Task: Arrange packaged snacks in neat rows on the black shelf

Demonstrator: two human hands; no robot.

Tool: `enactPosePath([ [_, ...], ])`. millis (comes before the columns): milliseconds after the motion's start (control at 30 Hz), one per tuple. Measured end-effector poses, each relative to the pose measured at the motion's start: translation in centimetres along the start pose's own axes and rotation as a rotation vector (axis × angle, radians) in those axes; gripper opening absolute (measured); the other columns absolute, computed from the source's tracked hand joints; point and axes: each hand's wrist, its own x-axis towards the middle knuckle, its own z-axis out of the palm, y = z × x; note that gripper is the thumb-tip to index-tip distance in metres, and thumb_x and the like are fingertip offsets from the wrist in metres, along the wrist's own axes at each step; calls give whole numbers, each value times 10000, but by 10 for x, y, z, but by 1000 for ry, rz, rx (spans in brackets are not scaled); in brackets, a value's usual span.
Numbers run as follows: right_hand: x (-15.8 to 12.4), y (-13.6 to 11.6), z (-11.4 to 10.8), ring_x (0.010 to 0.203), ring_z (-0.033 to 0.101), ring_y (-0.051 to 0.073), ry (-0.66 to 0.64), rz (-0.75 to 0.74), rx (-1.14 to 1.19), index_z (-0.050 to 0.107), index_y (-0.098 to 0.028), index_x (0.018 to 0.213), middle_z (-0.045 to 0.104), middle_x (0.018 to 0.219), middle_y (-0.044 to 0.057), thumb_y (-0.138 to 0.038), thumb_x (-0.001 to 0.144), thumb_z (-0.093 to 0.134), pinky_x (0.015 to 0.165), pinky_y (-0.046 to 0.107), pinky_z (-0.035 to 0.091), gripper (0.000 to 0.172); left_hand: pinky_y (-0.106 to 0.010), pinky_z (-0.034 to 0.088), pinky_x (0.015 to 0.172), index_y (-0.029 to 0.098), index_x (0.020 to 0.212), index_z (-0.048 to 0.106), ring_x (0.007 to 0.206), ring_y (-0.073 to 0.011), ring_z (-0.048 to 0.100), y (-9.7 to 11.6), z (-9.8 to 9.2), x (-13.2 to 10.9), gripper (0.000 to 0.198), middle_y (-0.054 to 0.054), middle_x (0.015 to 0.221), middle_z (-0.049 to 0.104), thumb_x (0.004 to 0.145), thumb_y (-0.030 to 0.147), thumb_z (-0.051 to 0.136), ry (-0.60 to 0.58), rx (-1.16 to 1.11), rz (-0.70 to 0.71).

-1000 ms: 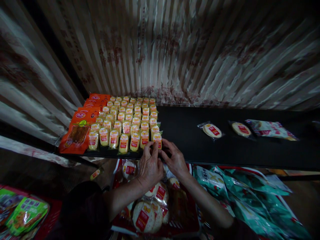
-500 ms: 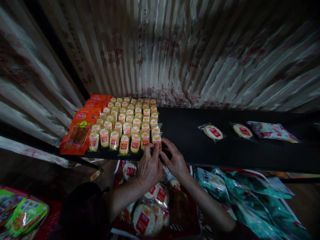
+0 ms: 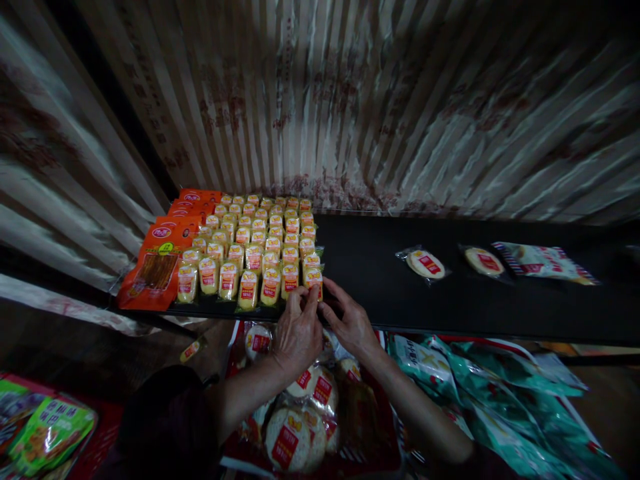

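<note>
Rows of small yellow snacks in clear wrappers with red and white labels (image 3: 271, 287) lie on the left part of a black shelf (image 3: 370, 267). At the front right corner of these rows is one wrapped yellow snack (image 3: 313, 275). My left hand (image 3: 300, 333) is closed on its lower end, with the index finger on the label. From the right, my right hand (image 3: 350, 323) closes on the same snack's side, fingers bent and thumb near the lower edge. The fingers partly cover the snack's bottom. Orange snack bags (image 3: 153, 263) overlap in a column left of the rows.
Two round wrapped crackers (image 3: 425, 263) and a white-blue packet (image 3: 545, 262) lie farther right on the shelf. Below are a red basket of round crackers (image 3: 287, 440), teal bags (image 3: 500, 400) and green packs (image 3: 53, 430). A pleated curtain (image 3: 320, 100) hangs behind.
Almost nothing differs. Both hands stay at the front right snack, with only a very slight shift of the view.
</note>
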Motion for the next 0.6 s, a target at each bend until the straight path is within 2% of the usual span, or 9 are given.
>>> enactPosePath([
  [367, 2, 0, -2, 1209, 548, 221, -26, -21, -32, 485, -238, 1341, 575, 1326, 65, -280, 857, 518, 1041, 418, 425, 487, -376, 488, 943, 162, 1402, 311, 1099, -206, 471, 1, -1, 1, 615, -122, 1201, 403, 804, 54, 409, -12, 10, -9],
  [600, -1, 2, -1, 1172, 568, 228, 5, -18, -36, 506, -235, 1315, 583, 1304, 82, -288, 852, 529, 1003, 421, 462, 467, -370, 499, 913, 200, 1383, 351, 1060, -201, 496, 0, -2, -1, 600, -108, 1201, 402, 803, 61, 416, -11, 51, -27],
])
